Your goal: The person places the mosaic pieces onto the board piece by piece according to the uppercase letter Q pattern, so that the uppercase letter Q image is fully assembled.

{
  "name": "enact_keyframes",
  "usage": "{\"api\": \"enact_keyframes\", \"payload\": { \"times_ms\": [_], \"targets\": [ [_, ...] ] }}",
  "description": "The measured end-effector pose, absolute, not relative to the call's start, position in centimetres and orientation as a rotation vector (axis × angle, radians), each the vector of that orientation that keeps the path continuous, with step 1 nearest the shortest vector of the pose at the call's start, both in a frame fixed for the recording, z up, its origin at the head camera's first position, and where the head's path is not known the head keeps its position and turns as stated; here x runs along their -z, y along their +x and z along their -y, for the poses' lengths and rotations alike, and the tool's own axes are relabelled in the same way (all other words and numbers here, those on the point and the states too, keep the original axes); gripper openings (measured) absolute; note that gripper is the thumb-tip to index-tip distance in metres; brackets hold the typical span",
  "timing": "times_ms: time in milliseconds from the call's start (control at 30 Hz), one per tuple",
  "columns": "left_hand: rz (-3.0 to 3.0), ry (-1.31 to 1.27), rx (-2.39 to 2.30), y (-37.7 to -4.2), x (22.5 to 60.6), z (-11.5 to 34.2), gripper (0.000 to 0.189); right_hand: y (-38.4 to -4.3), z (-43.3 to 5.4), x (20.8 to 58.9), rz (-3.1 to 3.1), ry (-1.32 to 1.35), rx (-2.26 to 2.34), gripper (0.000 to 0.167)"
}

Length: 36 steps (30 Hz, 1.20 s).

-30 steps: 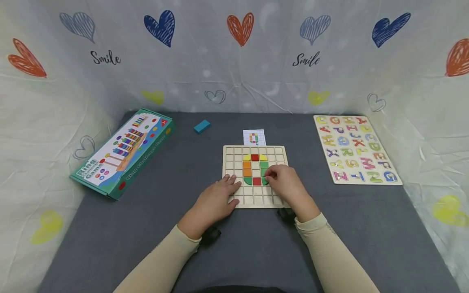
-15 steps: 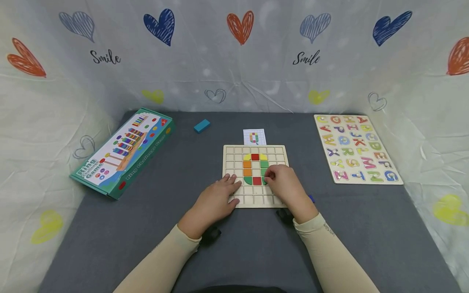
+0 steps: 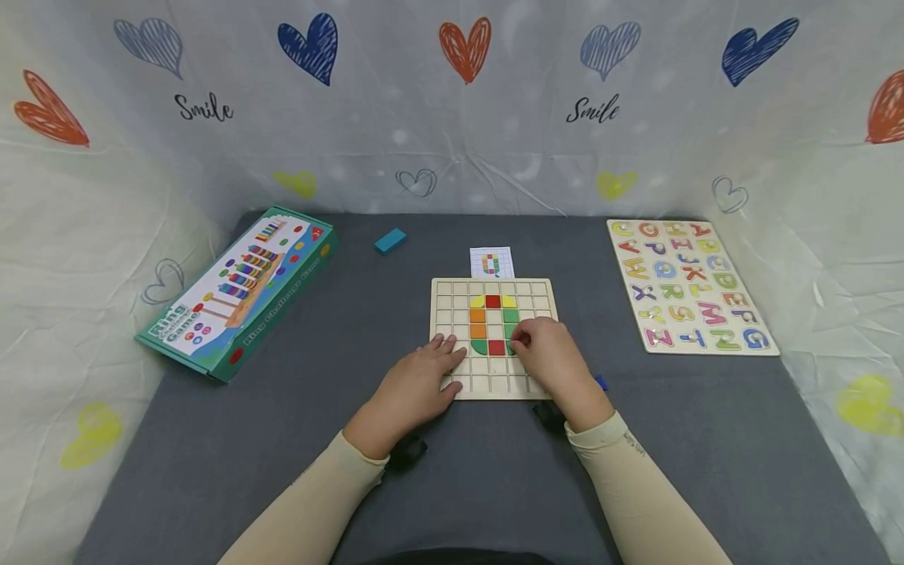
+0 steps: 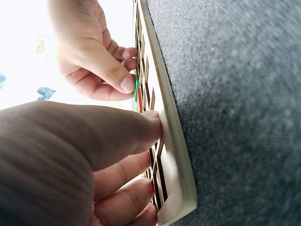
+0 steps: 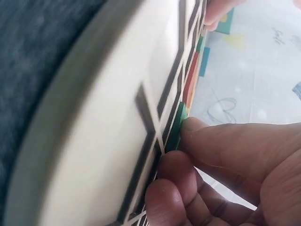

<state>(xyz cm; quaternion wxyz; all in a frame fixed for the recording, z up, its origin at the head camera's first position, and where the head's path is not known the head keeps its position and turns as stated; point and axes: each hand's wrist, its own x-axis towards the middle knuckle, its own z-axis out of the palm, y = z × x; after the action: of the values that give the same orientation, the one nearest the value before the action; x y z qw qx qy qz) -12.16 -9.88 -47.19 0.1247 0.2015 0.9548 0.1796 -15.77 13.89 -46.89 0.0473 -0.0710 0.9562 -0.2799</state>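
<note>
A square wooden grid board (image 3: 487, 384) lies on the table, with yellow, red, orange and green tiles set in a ring in its cells. My right hand (image 3: 554, 353) pinches a green tile (image 5: 176, 127) with rounded edge at the ring's lower right corner, beside a red tile (image 3: 497, 348); in the left wrist view that green tile (image 4: 137, 84) stands slightly proud of the board. My left hand (image 3: 417, 384) rests on the board's left side, fingers spread and thumb on the near edge. A small card (image 3: 491, 262) with a coloured grid pattern lies against the board's far edge.
At the left lies a green game box (image 3: 240, 290), with a teal block (image 3: 390, 242) to its right. A wooden alphabet board (image 3: 692, 286) lies at the right. A small blue piece (image 3: 601, 382) shows beside my right wrist. Behind stands a heart-printed curtain (image 3: 523, 118).
My right wrist has shifted slightly left, and the small blue piece beside it has come into view. The fingers stay at the same green tile; my left hand has not moved.
</note>
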Motion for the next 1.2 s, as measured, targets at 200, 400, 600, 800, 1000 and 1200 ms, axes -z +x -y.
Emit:
{"api": "enact_keyframes", "payload": {
  "times_ms": [200,400,600,800,1000,1200],
  "targets": [
    [-2.778,0.591,-0.533,-12.2,47.2,9.8,0.060,-15.6,-14.1,46.8,-2.928,-0.222,0.842,0.006],
    [-2.772,0.582,-0.515,-12.2,47.2,9.7,0.061,-15.1,-15.3,46.2,-2.922,-0.207,0.930,0.009],
    [-2.771,0.587,-0.519,-12.2,47.1,9.7,0.061,-14.5,-19.3,44.2,-2.980,-0.095,0.951,0.022],
    [-2.774,0.579,-0.517,-12.2,47.1,9.7,0.061,-13.5,-24.0,43.4,-2.941,-0.060,0.852,0.024],
    [-2.777,0.568,-0.520,-12.2,47.0,9.7,0.061,-12.2,-26.4,44.3,-2.828,-0.089,0.759,0.021],
    [-2.781,0.563,-0.513,-12.1,47.1,9.7,0.061,-11.0,-26.5,45.4,-2.771,-0.063,0.725,0.023]
  ]
}}
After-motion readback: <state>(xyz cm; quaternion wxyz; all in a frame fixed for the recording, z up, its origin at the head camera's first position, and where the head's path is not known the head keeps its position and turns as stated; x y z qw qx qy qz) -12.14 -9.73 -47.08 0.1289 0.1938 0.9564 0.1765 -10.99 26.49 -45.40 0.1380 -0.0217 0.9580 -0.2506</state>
